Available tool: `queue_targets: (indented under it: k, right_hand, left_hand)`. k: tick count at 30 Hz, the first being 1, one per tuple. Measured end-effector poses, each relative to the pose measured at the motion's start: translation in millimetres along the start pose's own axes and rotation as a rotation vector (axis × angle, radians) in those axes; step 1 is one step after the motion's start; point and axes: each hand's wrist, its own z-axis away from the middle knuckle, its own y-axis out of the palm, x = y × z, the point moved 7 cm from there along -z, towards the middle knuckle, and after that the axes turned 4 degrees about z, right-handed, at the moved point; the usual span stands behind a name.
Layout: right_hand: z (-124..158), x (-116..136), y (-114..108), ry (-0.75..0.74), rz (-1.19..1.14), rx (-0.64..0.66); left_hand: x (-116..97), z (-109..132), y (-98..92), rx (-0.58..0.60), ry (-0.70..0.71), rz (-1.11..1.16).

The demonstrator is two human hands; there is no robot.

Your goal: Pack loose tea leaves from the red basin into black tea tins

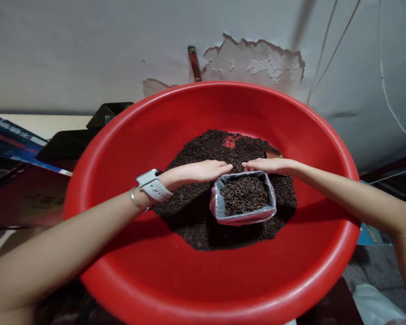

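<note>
A small box [272, 195] with a silvery bag liner and a clear pinkish outer wrap is filled with dark, twisted dry tea leaves [245, 195]. It sits on a larger heap of loose tea [189, 201] in a wide red plastic tub [203, 275]. My left hand [208, 170] stretches flat over the heap at the box's back left corner, fingers out. Reaching in from the right, my right hand [265, 165] is also flat behind the box's far rim. The fingertips point toward each other with a gap between; neither hand grips anything visible.
A brownish flat-edged object [273, 155] lies in the tea behind my right hand. Dark trays [74, 142] and a blue printed box [16, 140] stand left of the tub. A wall with peeling paint [257, 58] rises behind; white cables [325, 45] hang at right.
</note>
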Motion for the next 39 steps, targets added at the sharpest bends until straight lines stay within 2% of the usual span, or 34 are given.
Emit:
queue_targets:
  k: [1,3,7,10,13,17,21,23,25,28,30,32,35,37,39]
  right_hand:
    - [-0.9,-4.3,6.4,0.024,-0.046,0.085]
    - [0.4,-6.3,11.0,0.054,-0.110,0.167]
    - [14.3,12.2,4.7,0.013,-0.072,0.191]
    - [27.7,31.4,-1.8,-0.092,0.075,0.145]
    - [34.2,41.4,-4.5,-0.155,0.203,0.080]
    - [38.6,54.9,-17.2,-0.218,0.233,-0.114]
    - [60.3,70.5,-29.8,-0.280,0.207,-0.277]
    - [75.3,67.9,-32.2,-0.227,0.244,-0.365]
    - [86.8,56.0,-26.2,-0.123,0.244,-0.380]
    - [94.7,37.4,-7.1,-0.039,0.099,-0.293]
    - [98.9,33.8,-4.6,-0.045,0.004,-0.327]
    - [105.7,35.7,-14.2,-0.052,-0.052,-0.446]
    - [118.6,45.8,-34.5,-0.082,-0.073,-0.610]
    - [123.7,51.8,-41.6,-0.110,-0.064,-0.657]
    - [121.1,52.2,-37.2,-0.096,-0.054,-0.602]
  left_hand:
    - [4.6,-2.7,8.1,0.085,-0.003,0.071]
    - [8.1,-4.1,18.8,0.193,0.005,0.226]
    - [6.6,0.3,22.3,0.248,-0.012,0.370]
    - [2.1,2.5,18.3,0.224,-0.017,0.312]
    - [-3.8,3.1,10.1,0.147,-0.022,0.208]
    - [-20.7,10.2,-11.5,-0.007,0.008,0.129]
    - [-38.6,26.4,-29.5,-0.110,0.082,0.098]
    - [-37.6,35.6,-32.3,-0.176,0.051,0.034]
    - [-31.4,44.6,-26.8,-0.194,-0.009,-0.032]
    - [-21.7,57.1,-10.0,-0.110,-0.056,-0.008]
    - [-17.0,66.7,-9.5,-0.107,-0.083,0.062]
    - [-15.1,78.6,-23.0,-0.191,-0.119,0.086]
    - [-24.3,100.4,-52.4,-0.396,-0.147,-0.026]
    - [-41.2,114.9,-65.7,-0.578,-0.093,-0.161]
    - [-63.8,123.8,-62.5,-0.713,0.059,-0.287]
